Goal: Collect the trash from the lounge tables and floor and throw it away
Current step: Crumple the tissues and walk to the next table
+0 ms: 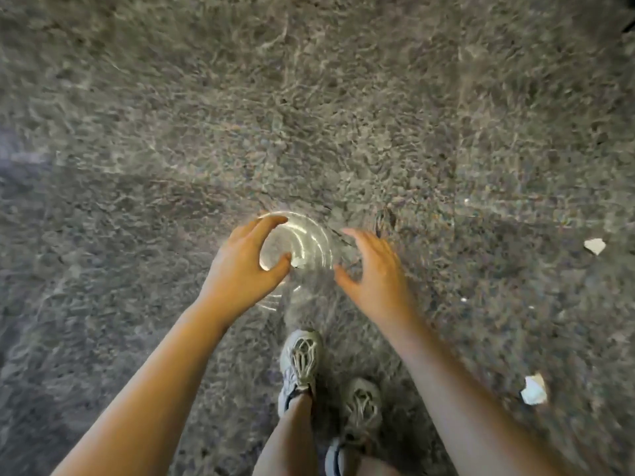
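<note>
The whole carpet (309,97) is smeared with motion blur. The clear plastic cup (302,249) is partly covered by the left hand (240,266), and its lower end blurs out against the pile. A small white bit inside the cup cannot be identified. Both forearms run off the bottom edge below the cup.

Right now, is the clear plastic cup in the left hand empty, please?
Not quite: the clear plastic cup holds a small white scrap; no liquid shows, though blur limits certainty.
</note>
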Motion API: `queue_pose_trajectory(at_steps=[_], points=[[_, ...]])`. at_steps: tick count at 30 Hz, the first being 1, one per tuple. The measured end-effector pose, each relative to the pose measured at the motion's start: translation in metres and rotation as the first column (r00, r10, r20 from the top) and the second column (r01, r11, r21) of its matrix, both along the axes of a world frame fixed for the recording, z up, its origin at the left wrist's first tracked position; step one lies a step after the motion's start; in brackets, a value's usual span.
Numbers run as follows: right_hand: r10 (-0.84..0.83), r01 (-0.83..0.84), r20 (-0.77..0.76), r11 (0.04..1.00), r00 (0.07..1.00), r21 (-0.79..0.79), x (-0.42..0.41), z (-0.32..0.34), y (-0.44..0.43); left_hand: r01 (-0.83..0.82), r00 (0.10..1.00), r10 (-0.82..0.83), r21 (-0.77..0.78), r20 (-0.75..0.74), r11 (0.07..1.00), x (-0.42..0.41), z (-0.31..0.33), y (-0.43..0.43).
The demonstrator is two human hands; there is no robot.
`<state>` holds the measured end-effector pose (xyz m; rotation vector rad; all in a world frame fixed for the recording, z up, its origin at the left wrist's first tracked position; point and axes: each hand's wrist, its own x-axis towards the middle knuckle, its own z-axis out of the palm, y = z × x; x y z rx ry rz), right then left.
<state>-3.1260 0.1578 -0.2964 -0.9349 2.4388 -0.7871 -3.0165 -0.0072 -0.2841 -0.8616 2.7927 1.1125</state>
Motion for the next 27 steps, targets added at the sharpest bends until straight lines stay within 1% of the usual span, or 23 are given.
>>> queue_pose_trajectory(at_steps=[8, 11, 13, 16, 18, 21, 24, 27], points=[[0.034, -0.035, 0.048, 0.999, 0.998, 0.023, -0.037, -0.236, -0.022, 0.075, 0.988, -0.087, 0.098, 0.126, 0.992, -0.037, -0.261, 0.0], [0.03, -0.031, 0.057, 0.999, 0.998, 0.015, -0.041, -0.303, -0.02, 0.052, 0.981, -0.069, 0.095, 0.182, 0.994, -0.037, -0.339, 0.002], [0.019, -0.02, 0.051, 1.0, 0.999, 0.011, -0.041, -0.334, -0.015, 0.01, 0.98, -0.023, 0.068, 0.196, 0.998, -0.035, -0.378, 0.003], [0.004, -0.004, 0.038, 1.0, 0.999, -0.016, -0.04, -0.359, -0.007, -0.063, 0.976, 0.052, 0.045, 0.212, 0.997, -0.031, -0.412, 0.006], [-0.013, 0.014, 0.034, 0.999, 0.999, -0.034, -0.04, -0.364, -0.001, -0.053, 0.97, 0.052, -0.004, 0.238, 0.999, -0.029, -0.425, 0.007], [-0.051, 0.052, 0.015, 0.996, 0.999, -0.068, -0.041, -0.365, 0.006, -0.026, 0.974, 0.038, -0.055, 0.225, 0.998, -0.029, -0.432, 0.008], [-0.074, 0.077, 0.034, 0.992, 0.997, -0.105, -0.041, -0.363, 0.011, 0.007, 0.979, 0.013, -0.095, 0.202, 0.995, -0.033, -0.433, 0.009], [-0.077, 0.082, 0.053, 0.991, 0.996, -0.11, -0.04, -0.36, 0.017, -0.07, 0.968, 0.086, -0.075, 0.237, 0.995, -0.038, -0.433, 0.009]])
